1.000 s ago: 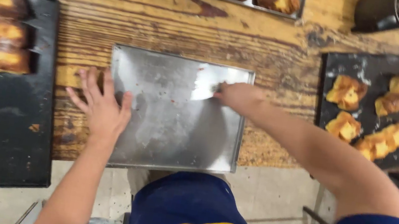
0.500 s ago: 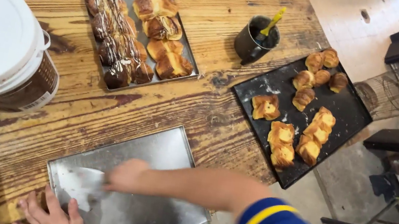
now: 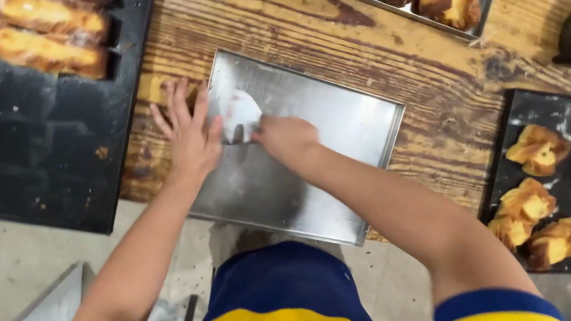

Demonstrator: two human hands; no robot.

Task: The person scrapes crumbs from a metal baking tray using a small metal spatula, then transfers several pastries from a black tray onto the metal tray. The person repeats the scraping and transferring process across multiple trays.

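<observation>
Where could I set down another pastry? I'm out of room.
Bare room: the black tray's middle, right of its loaves; the steel tray's right half, beyond both hands. Crowded: the right black tray of pastries.

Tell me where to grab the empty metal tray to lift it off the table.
Grip the metal tray by its raised near rim, coming from the table's front edge: that side overhangs the wood slightly, so fingers can likely curl under. The left hand rests on its left edge, and the right hand presses a pale wipe on its floor.
</observation>
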